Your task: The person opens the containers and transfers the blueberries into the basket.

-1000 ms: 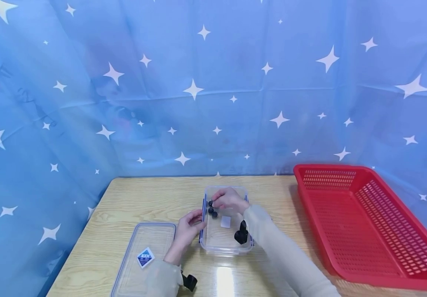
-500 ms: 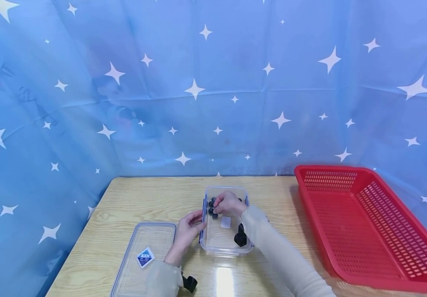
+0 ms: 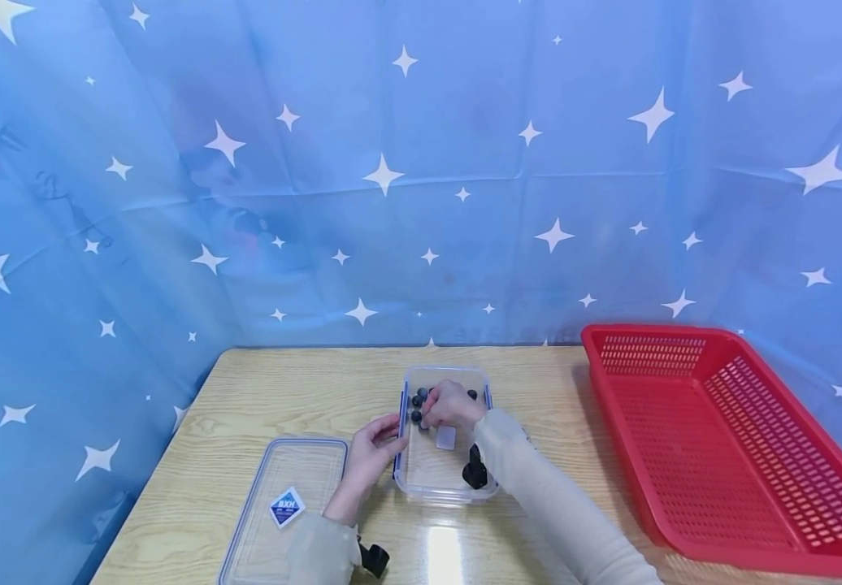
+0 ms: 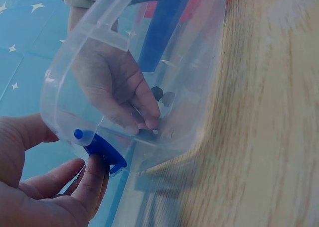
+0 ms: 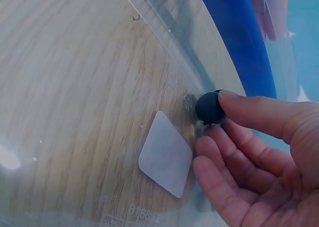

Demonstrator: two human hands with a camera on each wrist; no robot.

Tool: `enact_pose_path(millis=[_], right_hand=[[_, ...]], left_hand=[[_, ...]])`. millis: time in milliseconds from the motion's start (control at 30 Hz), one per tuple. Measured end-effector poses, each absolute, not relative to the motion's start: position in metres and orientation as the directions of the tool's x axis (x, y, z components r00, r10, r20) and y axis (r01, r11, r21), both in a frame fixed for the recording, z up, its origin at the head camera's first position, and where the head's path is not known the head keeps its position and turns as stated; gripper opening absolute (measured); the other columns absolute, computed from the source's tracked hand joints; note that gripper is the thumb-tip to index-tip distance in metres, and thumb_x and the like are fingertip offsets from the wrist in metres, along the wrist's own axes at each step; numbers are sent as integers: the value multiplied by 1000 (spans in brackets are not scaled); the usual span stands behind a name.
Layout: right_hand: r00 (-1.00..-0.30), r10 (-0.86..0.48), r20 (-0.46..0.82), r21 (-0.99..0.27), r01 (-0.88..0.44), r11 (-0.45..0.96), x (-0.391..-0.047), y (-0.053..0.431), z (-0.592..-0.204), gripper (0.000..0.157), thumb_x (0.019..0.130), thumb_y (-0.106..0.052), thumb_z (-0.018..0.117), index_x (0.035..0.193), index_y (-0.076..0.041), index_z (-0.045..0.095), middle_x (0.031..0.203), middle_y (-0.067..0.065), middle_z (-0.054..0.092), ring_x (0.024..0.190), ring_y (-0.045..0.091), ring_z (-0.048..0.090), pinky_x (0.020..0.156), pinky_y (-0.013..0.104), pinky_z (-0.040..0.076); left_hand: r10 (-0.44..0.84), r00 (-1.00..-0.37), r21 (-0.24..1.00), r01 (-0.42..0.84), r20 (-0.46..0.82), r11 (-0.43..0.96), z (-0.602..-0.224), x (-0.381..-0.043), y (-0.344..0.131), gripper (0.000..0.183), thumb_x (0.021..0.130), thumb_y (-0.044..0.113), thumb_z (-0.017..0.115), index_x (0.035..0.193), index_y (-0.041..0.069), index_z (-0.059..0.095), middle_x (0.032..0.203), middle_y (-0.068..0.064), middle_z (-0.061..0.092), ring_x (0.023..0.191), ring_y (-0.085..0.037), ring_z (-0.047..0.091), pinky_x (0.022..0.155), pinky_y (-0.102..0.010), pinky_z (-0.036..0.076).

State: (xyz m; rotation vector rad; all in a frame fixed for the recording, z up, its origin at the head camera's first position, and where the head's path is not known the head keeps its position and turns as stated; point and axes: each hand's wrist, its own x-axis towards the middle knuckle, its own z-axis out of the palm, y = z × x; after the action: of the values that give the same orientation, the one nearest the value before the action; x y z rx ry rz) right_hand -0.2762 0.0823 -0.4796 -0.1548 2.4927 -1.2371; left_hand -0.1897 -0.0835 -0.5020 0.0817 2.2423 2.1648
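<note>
A clear plastic food box (image 3: 436, 486) with blue side latches stands uncovered on the table. My left hand (image 3: 370, 457) grips its left wall, the thumb at the rim and the fingers at the blue latch (image 4: 104, 151). Inside the box, my right hand (image 3: 453, 405) reaches to the left side. There its thumb and fingers pinch a dark blueberry (image 5: 209, 107). More blueberries (image 3: 417, 400) lie along the left wall, and a lone blueberry (image 3: 472, 394) is near the right wall. Some berries are partly hidden behind the right hand. A pale diamond-shaped label (image 5: 166, 155) is on the box's bottom.
The clear lid (image 3: 260, 479) with a blue seal and a blue-white sticker lies left of the box, partly under the left forearm. A big red plastic basket (image 3: 699, 471) stands on the right. Behind the table (image 3: 304, 390) hangs a blue star-patterned cloth (image 3: 465, 106).
My right hand has shifted slightly toward me inside the box. Blueberries beyond it and by the right wall have come into sight. The left hand has stayed on the box.
</note>
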Motion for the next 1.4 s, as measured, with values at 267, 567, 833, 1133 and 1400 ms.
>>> enact_pose_path(millis=[267,567,833,1133,1400], right_hand=[[-922,-267,-282,-783,60,619,-276,84,-481,13,65,8,73,72,-1,67,61,2,61,51,11,53,47,21,47],[-915,-278,-293,-822,93,562,-279,92,-474,12,70,8,68,79,1,68,69,5,63,60,15,56,55,25,50],[-921,-315,-229,-828,14,560,-278,101,-452,9,73,0,70,81,-3,70,76,5,67,64,15,61,62,28,54],[-922,-314,-225,-841,22,540,-277,115,-422,17,82,-7,68,97,-1,68,88,6,66,77,21,64,66,30,53],[-930,-328,-165,-883,-9,469,-273,143,-389,22,84,-9,67,102,4,66,90,9,66,84,27,64,76,34,55]], left_hand=[[46,-999,999,15,13,37,-503,-191,-83,44,80,-6,63,122,-15,51,115,-29,58,108,-38,56,85,-25,51],[55,-998,1000,4,3,26,-500,-189,-84,45,80,-8,63,121,-17,49,115,-32,57,109,-41,55,84,-24,52],[54,-999,1000,-1,-1,16,-499,-189,-84,44,80,-9,62,121,-18,49,116,-34,55,109,-42,54,83,-22,51],[43,-999,999,17,15,34,-505,-190,-82,44,80,-5,63,121,-15,51,117,-30,57,109,-40,55,85,-23,51],[37,-999,999,2,1,47,-504,-189,-82,44,80,-5,64,121,-13,52,116,-28,58,109,-37,56,85,-22,51]])
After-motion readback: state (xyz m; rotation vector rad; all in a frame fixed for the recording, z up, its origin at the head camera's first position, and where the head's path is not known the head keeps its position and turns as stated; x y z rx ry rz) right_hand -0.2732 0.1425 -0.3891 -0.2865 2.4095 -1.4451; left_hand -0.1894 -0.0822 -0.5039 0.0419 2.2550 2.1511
